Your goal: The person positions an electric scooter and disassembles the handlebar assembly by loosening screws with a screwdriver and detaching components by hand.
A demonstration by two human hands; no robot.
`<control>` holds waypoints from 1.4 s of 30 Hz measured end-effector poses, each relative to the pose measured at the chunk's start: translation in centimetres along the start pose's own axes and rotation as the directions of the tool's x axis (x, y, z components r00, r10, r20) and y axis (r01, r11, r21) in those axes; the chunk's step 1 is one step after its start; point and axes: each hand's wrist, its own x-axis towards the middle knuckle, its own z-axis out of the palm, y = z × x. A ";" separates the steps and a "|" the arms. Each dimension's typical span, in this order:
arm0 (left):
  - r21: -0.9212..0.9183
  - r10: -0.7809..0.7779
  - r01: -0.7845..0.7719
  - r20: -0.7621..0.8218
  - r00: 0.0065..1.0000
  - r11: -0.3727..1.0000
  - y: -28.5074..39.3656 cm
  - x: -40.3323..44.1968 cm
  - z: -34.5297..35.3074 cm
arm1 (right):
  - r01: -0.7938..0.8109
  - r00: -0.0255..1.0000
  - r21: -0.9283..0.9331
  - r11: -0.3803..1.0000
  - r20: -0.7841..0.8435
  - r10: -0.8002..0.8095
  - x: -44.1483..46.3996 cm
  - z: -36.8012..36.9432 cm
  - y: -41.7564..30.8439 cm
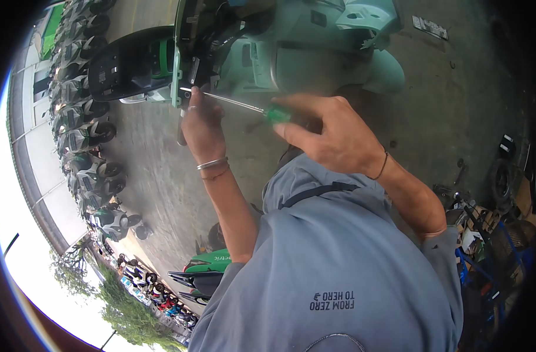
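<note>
My right hand (338, 132) is closed around the green handle of a screwdriver (236, 103) and looks blurred by motion. The screwdriver's metal shaft points left, its tip near a pale green body panel edge (177, 70) of a scooter (315, 64). Just below the tip, my left hand (203, 126) has its fingers closed against the scooter's dark inner parts. What those fingers pinch is too small to make out. Beyond them lies the scooter's black seat (133, 64) with a green stripe.
Parked scooters (83, 123) stand in a long row at the left. A green and black vehicle part (206, 270) is low on the left. Tyres (501, 179) and assorted parts crowd the right side. A flat object (430, 27) lies on the concrete floor at the top right.
</note>
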 end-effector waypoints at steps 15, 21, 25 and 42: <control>0.062 -0.343 0.340 0.045 0.938 0.938 2.3 -1.7 -2.8 | -0.115 0.993 0.314 0.942 0.014 0.117 -4.7 7.9 5.6; 0.051 -0.379 0.383 0.313 0.871 0.922 1.1 0.2 -5.3 | -0.085 0.991 0.429 0.899 -0.059 0.122 -5.3 13.1 6.7; 0.051 -0.335 0.339 0.346 0.876 0.939 1.2 0.0 -5.7 | -0.057 0.978 0.526 0.848 -0.143 0.154 -6.1 17.0 6.9; 0.112 0.071 -0.143 0.488 0.870 0.983 -3.5 2.1 -8.1 | 0.122 0.932 0.649 0.751 -0.336 0.139 -5.6 22.4 8.8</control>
